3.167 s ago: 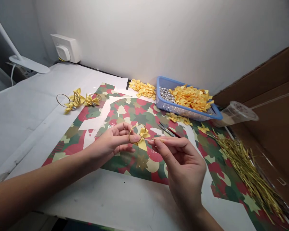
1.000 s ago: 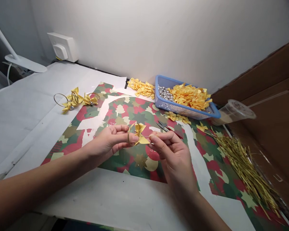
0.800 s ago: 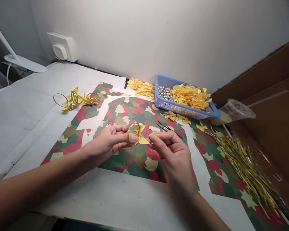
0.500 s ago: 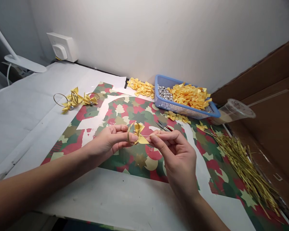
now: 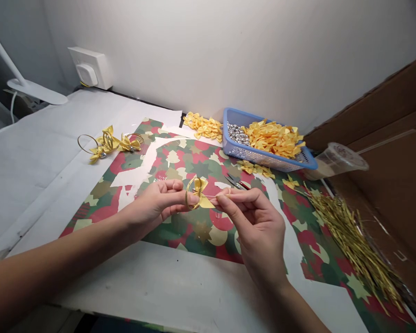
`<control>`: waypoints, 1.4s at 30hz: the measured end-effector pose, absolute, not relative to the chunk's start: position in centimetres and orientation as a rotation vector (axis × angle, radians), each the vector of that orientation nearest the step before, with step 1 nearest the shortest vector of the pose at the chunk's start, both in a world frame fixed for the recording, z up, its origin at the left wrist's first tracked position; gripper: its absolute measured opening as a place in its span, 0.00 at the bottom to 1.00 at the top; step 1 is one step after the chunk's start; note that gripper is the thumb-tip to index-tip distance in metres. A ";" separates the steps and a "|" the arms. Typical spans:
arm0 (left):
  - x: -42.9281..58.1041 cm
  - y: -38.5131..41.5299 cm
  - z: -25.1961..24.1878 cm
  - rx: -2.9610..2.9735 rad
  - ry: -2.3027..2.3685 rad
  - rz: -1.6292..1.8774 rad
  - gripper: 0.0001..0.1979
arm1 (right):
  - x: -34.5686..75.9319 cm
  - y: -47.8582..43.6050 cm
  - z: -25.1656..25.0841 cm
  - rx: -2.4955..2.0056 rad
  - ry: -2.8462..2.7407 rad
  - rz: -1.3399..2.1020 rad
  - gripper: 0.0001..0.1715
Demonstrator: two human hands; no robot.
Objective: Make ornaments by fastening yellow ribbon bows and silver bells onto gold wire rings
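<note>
My left hand (image 5: 157, 203) pinches a gold ring (image 5: 190, 194) that carries a small yellow ribbon bow (image 5: 201, 192). My right hand (image 5: 256, 222) is closed in a pinch just right of the bow, gripping the end of a thin gold twist tie (image 5: 217, 197) that runs to the ring. Both hands hover over a red and green patterned paper sheet (image 5: 180, 162) on the white table.
A blue basket (image 5: 235, 148) of yellow bows and silver beads stands at the back. Loose bows (image 5: 203, 126) lie beside it. Finished rings with bows (image 5: 107, 142) lie at left. Gold twist ties (image 5: 353, 236) are heaped at right, near a plastic cup (image 5: 333, 162). Scissors (image 5: 237, 181) lie behind my right hand.
My right hand's fingers have shifted slightly on the tie, rolling at the pinch. The ring and my left hand have stayed nearly still.
</note>
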State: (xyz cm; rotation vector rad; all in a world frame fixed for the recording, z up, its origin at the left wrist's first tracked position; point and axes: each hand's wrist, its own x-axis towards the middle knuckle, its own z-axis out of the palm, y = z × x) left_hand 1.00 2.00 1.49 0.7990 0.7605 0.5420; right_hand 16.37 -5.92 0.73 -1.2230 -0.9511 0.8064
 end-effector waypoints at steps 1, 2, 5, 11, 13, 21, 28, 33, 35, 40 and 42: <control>1.0 2.0 1.5 0.801 0.758 0.542 0.18 | 16.4 -5.9 0.7 -1.214 -0.944 0.819 0.06; 1.0 2.0 1.5 0.802 0.757 0.543 0.18 | 16.4 -5.8 0.6 -1.207 -0.932 0.836 0.06; 1.1 2.0 1.7 0.814 0.760 0.542 0.19 | 16.4 -5.7 0.4 -1.193 -0.883 0.909 0.07; 1.1 2.0 1.9 0.809 0.743 0.535 0.22 | 16.5 -5.5 0.1 -1.140 -0.770 1.102 0.09; 1.0 2.0 1.8 0.811 0.741 0.535 0.22 | 16.4 -5.4 0.2 -1.126 -0.733 1.139 0.10; 1.2 1.9 1.9 0.794 0.748 0.550 0.19 | 16.0 -5.3 0.3 -1.158 -0.529 1.253 0.14; 1.3 1.9 1.9 0.804 0.744 0.563 0.15 | 15.6 -5.2 0.4 -1.191 -0.486 1.243 0.15; 1.2 2.0 1.7 0.802 0.754 0.562 0.13 | 15.6 -5.3 0.3 -1.216 -0.519 1.164 0.15; 1.2 2.0 1.5 0.797 0.756 0.563 0.12 | 15.5 -5.3 0.2 -1.212 -0.514 1.172 0.15; 1.2 2.0 1.2 0.792 0.728 0.569 0.10 | 15.3 -5.4 0.0 -1.192 -0.488 1.201 0.15; 1.2 2.1 1.2 0.792 0.728 0.573 0.10 | 15.3 -5.4 0.0 -1.188 -0.478 1.207 0.15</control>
